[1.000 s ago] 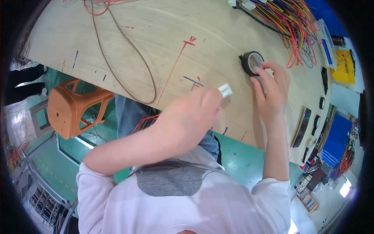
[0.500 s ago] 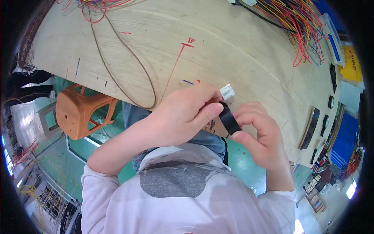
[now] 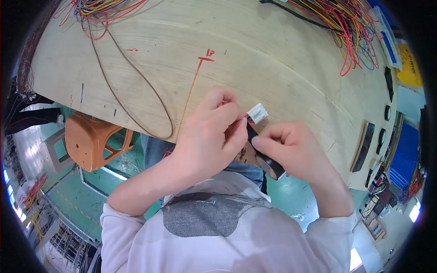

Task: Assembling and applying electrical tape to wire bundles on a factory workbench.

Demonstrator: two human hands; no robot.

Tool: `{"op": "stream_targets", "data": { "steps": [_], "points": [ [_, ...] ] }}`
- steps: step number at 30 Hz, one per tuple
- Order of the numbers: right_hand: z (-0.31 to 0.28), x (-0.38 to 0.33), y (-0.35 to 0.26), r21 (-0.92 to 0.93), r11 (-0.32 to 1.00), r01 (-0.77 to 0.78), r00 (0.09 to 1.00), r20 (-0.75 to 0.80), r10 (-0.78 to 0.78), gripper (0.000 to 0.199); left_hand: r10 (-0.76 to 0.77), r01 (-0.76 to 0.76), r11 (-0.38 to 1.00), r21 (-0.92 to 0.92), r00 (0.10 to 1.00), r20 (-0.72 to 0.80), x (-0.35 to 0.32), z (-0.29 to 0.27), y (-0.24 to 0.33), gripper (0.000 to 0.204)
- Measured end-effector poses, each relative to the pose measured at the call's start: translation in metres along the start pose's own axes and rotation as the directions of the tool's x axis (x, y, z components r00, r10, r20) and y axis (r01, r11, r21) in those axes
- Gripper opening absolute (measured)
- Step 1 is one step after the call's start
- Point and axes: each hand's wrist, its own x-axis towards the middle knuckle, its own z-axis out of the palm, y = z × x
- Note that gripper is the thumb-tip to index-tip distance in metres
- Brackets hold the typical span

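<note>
Over the near edge of the table both hands work close together. My left hand is closed, its thumb and fingers pinching wires just behind a white plastic connector. A little red and dark wire shows at the connector's back; the rest is hidden by my fingers. My right hand is closed on black tape, thumb pressed on the strip. The strip runs from beside the connector, and the tape roll hangs tilted below my right fingers.
A brown cable loops across the table's left part. Coloured wire bundles lie at the far left and far right. Black tools and rings sit along the right edge. An orange stool stands left, below table height.
My left hand has shifted slightly left with the connector. My right hand has turned over the tape, and the roll now hangs lower, with a strip stretched between it and the connector.
</note>
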Motion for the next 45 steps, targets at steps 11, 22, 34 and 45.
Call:
{"op": "stream_targets", "data": {
  "steps": [11, 22, 34, 45],
  "points": [
    [0.0, 0.014, -0.002, 0.272, 0.96, -0.072, 0.997, 0.051, 0.06, 0.023, -0.095, 0.093, 0.971, 0.222, 0.995, 0.0, 0.009, 0.005, 0.008, 0.009],
    [-0.001, 0.013, -0.003, 0.28, 0.958, -0.055, 0.997, 0.067, 0.038, 0.024, -0.105, 0.109, 0.973, 0.202, 0.994, -0.032, 0.008, 0.009, 0.007, 0.009],
    [-0.006, 0.014, 0.005, 0.363, 0.931, -0.033, 0.999, 0.047, 0.017, 0.022, -0.076, 0.082, 0.969, 0.234, 0.996, -0.037, 0.011, 0.011, 0.008, 0.009],
    [0.001, 0.018, 0.013, 0.217, 0.966, 0.14, 0.987, -0.108, -0.119, 0.023, 0.014, 0.023, 0.955, 0.295, 0.992, -0.123, 0.012, 0.015, 0.007, 0.013]
  ]
}}
